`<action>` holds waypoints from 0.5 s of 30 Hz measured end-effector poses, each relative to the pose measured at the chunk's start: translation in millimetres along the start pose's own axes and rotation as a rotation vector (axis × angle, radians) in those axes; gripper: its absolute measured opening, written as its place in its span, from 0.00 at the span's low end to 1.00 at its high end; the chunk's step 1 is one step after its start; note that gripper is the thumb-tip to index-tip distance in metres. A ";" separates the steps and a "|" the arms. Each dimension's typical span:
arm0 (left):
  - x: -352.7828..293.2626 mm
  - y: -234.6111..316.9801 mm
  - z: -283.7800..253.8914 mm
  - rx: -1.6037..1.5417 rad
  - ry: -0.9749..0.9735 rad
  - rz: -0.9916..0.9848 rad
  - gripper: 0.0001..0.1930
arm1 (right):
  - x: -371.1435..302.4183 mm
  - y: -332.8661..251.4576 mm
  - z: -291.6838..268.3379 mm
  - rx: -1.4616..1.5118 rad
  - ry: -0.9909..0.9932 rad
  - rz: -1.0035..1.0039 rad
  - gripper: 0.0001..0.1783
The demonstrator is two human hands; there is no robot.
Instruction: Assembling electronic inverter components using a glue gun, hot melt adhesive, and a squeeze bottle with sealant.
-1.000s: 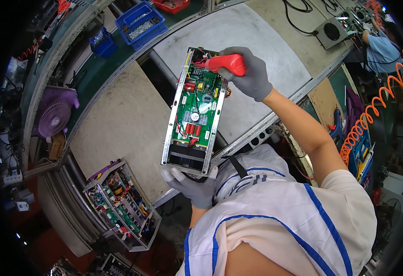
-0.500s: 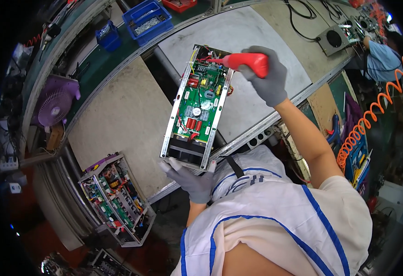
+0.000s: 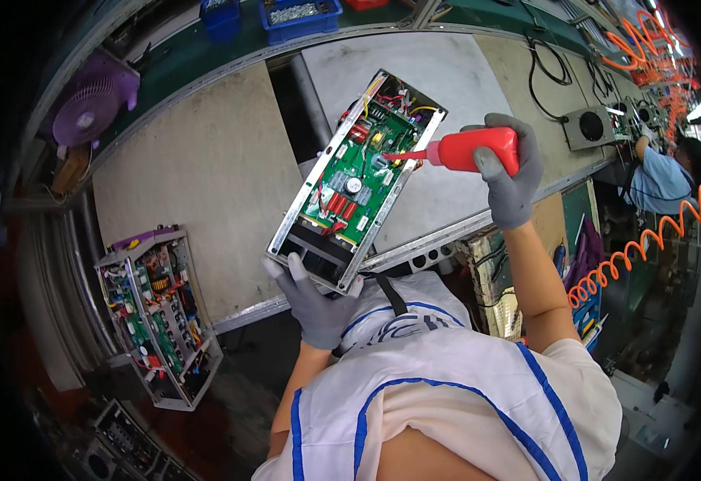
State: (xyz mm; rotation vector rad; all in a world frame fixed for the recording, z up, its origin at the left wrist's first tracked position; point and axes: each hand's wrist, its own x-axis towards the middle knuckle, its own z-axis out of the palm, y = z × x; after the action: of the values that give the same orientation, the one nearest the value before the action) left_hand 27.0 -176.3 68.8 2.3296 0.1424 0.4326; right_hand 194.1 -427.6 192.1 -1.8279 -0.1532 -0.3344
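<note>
A metal-framed electronics unit with a green circuit board [image 3: 358, 183] lies tilted on the workbench before me. My gloved right hand [image 3: 511, 172] is wrapped round a red squeeze bottle [image 3: 475, 151]. The bottle's thin red nozzle points left, its tip over the middle of the board near the blue-grey round component; whether it touches cannot be told. At the unit's near end, beside the black section, my gloved left hand [image 3: 315, 309] has its fingers spread against the frame's edge. White capacitors, red components and loose wires sit on the board.
A second open electronics unit [image 3: 154, 317] stands at the lower left. A purple fan [image 3: 90, 108] is at the far left, and blue bins [image 3: 298, 18] of small metal parts stand at the back. An orange coiled hose [image 3: 647, 248] hangs right, near a co-worker's blue clothing [image 3: 661, 180].
The nozzle has moved from the board's far end toward its middle. The view has shifted, and the unit appears more tilted to the right. My left hand remains at the near end.
</note>
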 end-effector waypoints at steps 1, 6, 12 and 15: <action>1.6 -0.1 -0.2 0.001 0.006 -0.019 0.62 | -3.9 -1.7 1.6 -0.001 -0.019 0.003 0.31; 4.0 -0.8 -2.9 -0.018 -0.008 0.014 0.59 | -21.5 2.4 12.2 0.097 -0.085 -0.044 0.29; 5.3 0.0 -4.7 -0.019 -0.011 0.021 0.57 | 5.0 18.8 34.2 -0.259 -0.047 -0.454 0.28; 4.6 -0.7 -3.8 -0.016 -0.005 0.027 0.57 | 14.9 25.8 41.4 -0.332 -0.062 -0.467 0.28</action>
State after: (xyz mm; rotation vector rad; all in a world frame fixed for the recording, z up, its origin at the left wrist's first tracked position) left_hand 30.0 -172.3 72.0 2.3195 0.1047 0.4404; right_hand 221.5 -396.3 162.6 -2.1215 -0.6029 -0.6602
